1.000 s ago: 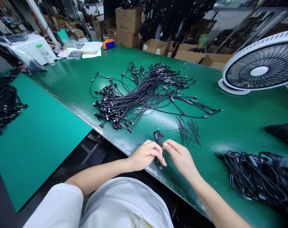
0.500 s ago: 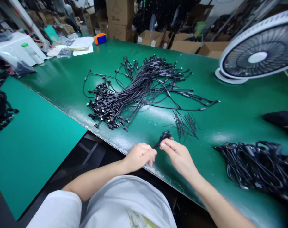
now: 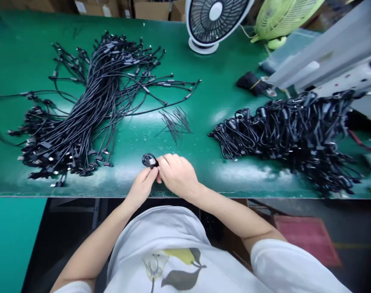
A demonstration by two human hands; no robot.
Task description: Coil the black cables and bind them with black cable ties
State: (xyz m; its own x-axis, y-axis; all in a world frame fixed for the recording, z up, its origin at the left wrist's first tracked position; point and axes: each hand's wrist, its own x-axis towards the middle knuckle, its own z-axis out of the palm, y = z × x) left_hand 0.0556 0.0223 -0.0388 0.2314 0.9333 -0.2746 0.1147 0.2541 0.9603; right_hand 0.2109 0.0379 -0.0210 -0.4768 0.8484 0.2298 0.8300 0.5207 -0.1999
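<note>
Small black cable coil point(image 3: 149, 159), tight rounded loops with a whitish patch (right end hidden, can't see more), is clamped in both left hand point(image 3: 141, 186) and right hand point(image 3: 178, 175), near green bench point(image 3: 203, 156) front edge.

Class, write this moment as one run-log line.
left hand: holding coil; right hand: touching coil; ties: on table; long cables: left of ties; coiled cables: right of ties

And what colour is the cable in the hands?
The cable is black, clearest in the head view.
</note>
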